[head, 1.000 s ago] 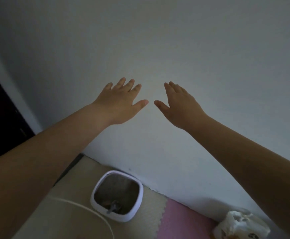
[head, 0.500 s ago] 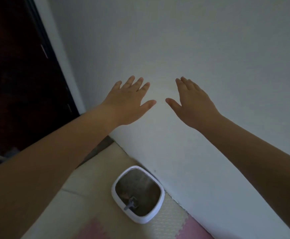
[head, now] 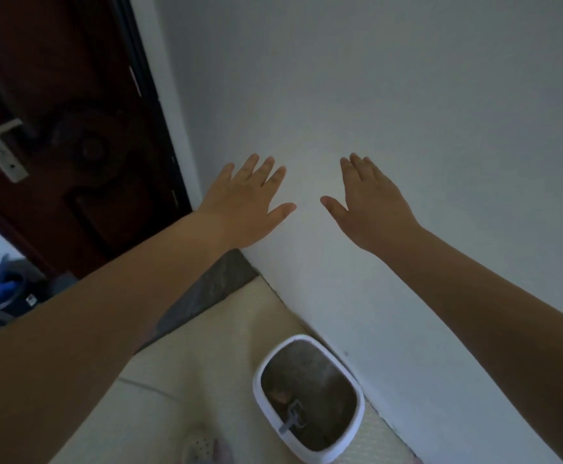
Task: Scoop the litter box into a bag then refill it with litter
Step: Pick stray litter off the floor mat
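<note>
On the cream floor mat, by its wall-side edge: white litter box, grey scoop propped inside. Looks rigid and heavy when filled, so best gripped at the rim; scoop light, taken by its handle. Well above, left hand and right hand empty, fingers straight, arms outstretched.

floor: dark grey strip showing along the door side, rest covered by cream foam mat. White-rimmed litter box sits on the mat, just beside the wall. Pale perforated thing on the mat near the box, cut off by frame edge. Blue clutter far left, too dim to identify
</note>
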Demonstrator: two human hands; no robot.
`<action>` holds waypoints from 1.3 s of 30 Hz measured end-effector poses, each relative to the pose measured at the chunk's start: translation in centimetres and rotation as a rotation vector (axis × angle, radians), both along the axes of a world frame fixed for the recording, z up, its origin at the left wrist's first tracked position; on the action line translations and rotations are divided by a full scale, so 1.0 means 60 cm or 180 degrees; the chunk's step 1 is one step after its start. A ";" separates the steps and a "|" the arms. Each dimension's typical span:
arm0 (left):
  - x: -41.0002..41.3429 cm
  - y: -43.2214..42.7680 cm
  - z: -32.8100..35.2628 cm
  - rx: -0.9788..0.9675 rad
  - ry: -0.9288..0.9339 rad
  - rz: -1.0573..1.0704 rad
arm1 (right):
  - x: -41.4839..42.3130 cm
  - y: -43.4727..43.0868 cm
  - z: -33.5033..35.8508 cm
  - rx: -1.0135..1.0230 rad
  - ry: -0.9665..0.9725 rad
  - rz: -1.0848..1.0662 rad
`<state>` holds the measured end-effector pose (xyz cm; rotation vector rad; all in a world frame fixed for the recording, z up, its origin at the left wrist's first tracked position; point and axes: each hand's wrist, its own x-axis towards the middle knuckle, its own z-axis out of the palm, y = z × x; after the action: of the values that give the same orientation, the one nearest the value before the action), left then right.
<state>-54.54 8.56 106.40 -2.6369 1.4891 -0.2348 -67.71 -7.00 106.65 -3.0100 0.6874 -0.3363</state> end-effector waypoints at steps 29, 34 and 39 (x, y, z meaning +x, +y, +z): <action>0.589 -0.072 0.013 -0.0368 0.0028 -0.0707 | 0.481 0.001 -0.036 -0.0103 -0.0150 -0.1168; 0.700 -0.117 -0.039 -0.0584 0.0128 -0.0946 | 0.578 -0.018 -0.078 -0.0097 -0.0526 -0.1465; 0.777 -0.128 -0.205 -0.0563 0.0209 -0.1124 | 0.666 -0.014 -0.224 0.0054 -0.0476 -0.1673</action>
<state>-7.95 0.87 94.11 -2.5096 2.0407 -0.3241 -27.75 -7.85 93.21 -2.7019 1.4457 -0.5562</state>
